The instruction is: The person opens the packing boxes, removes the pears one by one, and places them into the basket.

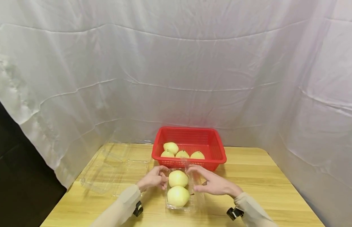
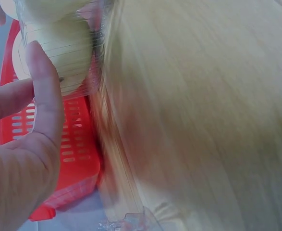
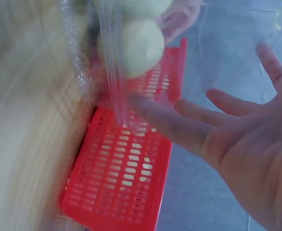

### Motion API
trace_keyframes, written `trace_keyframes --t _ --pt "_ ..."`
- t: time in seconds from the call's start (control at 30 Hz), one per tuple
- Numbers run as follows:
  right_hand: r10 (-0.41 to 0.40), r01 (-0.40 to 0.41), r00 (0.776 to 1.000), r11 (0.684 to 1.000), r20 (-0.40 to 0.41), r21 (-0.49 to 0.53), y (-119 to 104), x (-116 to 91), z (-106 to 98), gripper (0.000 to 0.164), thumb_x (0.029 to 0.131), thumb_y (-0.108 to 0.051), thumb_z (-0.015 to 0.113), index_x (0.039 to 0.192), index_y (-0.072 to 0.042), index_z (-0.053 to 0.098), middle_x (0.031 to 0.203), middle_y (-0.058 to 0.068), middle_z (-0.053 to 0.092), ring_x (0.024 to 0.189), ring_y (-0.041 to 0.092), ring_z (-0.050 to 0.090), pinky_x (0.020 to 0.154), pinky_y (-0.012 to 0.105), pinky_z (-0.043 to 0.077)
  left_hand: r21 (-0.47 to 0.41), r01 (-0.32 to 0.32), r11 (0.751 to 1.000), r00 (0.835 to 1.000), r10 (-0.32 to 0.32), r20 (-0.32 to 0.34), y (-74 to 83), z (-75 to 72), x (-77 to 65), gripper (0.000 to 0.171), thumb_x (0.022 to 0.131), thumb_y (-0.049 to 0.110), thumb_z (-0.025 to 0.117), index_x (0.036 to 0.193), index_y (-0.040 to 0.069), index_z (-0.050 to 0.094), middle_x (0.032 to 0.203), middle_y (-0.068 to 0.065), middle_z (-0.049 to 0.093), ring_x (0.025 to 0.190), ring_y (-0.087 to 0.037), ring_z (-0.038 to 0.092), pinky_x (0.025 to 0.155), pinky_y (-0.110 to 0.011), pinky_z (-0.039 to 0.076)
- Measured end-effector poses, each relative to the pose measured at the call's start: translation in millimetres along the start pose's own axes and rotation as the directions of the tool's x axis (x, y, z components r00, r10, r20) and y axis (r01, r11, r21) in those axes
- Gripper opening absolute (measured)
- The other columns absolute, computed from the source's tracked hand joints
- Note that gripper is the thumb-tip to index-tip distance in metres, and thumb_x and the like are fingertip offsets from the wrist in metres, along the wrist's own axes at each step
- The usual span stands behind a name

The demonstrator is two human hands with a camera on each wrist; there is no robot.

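A clear plastic clamshell box (image 1: 178, 208) lies on the table with two pale yellow pears in it, a rear pear (image 1: 178, 178) and a front pear (image 1: 178, 196). Along the box's left wall is my left hand (image 1: 155, 178); its thumb (image 2: 45, 91) rests against the plastic without wrapping round it. At the right, my right hand (image 1: 214, 183) has its fingers spread beside the raised clear lid (image 3: 113, 62). One fingertip appears to touch the lid's edge in the right wrist view. Glare makes the lid's outline hard to follow.
Right behind the box stands a red slotted basket (image 1: 218, 154) holding several pears (image 1: 171, 147). More clear plastic boxes (image 1: 99, 178) spread over the table's left side. A pale curtain (image 1: 176, 63) hangs behind the wooden table (image 1: 249, 176).
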State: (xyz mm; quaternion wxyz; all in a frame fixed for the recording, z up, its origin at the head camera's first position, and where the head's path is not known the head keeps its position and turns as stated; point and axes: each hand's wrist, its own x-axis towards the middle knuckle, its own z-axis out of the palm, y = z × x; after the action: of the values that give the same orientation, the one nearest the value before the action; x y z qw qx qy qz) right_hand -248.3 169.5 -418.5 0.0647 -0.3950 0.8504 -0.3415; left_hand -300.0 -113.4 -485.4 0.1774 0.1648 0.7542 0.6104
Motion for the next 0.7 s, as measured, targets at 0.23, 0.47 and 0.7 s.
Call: trace_keyframes --t 0.23,0.47,0.7 --pt "-0.01 0.012 0.998 1.0 -0.069 0.025 3.3 -6.0 -12.8 0.028 0.092 -0.034 0.05 0.118 -0.025 0.043 0.122 -0.01 0.045 0.12 0.019 0.042 0.081 0.034 0.047 -0.014 0.006 1.0 1.0 -0.006 -0.007 0.0 0.1 -0.1 0.045 0.085 -0.004 0.055 0.125 -0.008 0.036 0.079 -0.024 0.057 0.055 -0.021 0.059 0.056 -0.041 0.052" --pt "-0.005 0.01 0.999 0.993 -0.049 0.116 4.3 -8.6 -21.6 0.02 0.092 -0.031 0.051 0.106 -0.017 0.045 0.116 -0.003 0.045 0.117 0.022 0.046 0.082 0.033 0.047 -0.02 0.009 1.0 1.0 -0.009 0.002 0.1 0.1 0.8 0.046 0.085 -0.003 0.056 0.126 -0.007 0.037 0.078 -0.02 0.057 0.056 -0.022 0.06 0.057 -0.041 0.052" --pt "0.049 -0.038 0.997 0.982 -0.059 0.183 -7.4 -17.6 -36.4 0.015 0.093 -0.02 0.05 0.092 -0.009 0.041 0.094 0.008 0.045 0.096 0.023 0.055 0.069 0.035 0.049 -0.031 0.016 0.999 1.0 -0.016 -0.012 -3.1 -0.4 0.9 0.046 0.084 -0.004 0.056 0.126 -0.007 0.038 0.078 -0.02 0.058 0.056 -0.022 0.06 0.057 -0.04 0.052"
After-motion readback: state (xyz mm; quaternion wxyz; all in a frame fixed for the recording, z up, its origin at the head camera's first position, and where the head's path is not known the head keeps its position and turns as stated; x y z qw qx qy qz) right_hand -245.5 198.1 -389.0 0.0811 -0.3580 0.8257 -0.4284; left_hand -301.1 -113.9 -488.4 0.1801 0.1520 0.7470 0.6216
